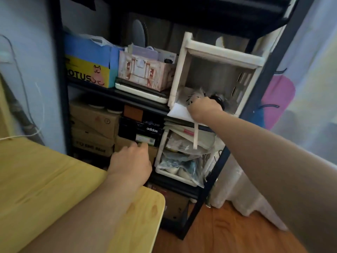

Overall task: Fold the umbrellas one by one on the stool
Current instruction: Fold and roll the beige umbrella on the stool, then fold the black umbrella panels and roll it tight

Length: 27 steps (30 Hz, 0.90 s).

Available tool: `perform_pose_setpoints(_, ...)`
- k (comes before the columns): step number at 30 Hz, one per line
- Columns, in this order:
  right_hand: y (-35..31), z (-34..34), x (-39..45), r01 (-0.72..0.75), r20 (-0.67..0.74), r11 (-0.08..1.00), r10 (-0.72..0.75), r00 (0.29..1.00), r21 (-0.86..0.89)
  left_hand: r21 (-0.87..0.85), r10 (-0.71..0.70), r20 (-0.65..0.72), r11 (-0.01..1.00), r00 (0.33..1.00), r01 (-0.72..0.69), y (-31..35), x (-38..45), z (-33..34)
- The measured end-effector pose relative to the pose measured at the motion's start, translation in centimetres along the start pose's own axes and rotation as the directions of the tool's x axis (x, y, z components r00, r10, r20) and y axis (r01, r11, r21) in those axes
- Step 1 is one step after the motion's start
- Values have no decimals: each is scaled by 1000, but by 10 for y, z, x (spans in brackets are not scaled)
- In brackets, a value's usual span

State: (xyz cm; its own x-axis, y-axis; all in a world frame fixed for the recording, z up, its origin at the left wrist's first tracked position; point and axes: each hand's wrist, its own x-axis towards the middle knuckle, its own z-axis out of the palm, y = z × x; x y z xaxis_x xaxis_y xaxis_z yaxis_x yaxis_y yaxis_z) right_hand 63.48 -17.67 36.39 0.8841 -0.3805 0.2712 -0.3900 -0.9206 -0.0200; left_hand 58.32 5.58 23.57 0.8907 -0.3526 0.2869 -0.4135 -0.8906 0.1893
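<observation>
The right hand [204, 108] reaches into the white crate [182, 70] on the shelf [116, 94], at 2 o'clock, fingers curled on a patterned umbrella [196, 96]; its long axis cannot be determined. The left hand [131, 161] hovers released over the counter [45, 179].

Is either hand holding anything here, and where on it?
Right hand grips a white, black-marked item inside the cream crate; which part cannot be told. Left hand holds nothing.
</observation>
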Motion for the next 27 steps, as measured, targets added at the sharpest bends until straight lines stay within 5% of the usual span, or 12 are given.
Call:
perform_pose_setpoints(3,-2,3,-1,48,-67,996,-53,996,-80,8,3,0,1000,1000,-3,0,-1,0)
perform_pose_setpoints(9,-8,6,-8,-71,-160,997,65,985,-29,8,14,2,1000,1000,-14,1,-2,-1)
perform_pose_setpoints(17,-12,-6,-16,-155,75,988,155,985,-9,9,40,-35,999,999,-39,0,0,2)
perform_pose_setpoints(20,-5,-16,-36,-137,13,988,137,991,72,22,43,-59,999,997,-42,-4,2,-3)
perform_pose_setpoints(24,28,-37,-123,-45,-84,999,48,995,30,165,295,-276,952,915,-257,26,-12,-34)
perform_pose_setpoints(27,79,-40,-207,-31,-61,999,32,998,15,27,383,-312,918,869,-395,95,-51,-62)
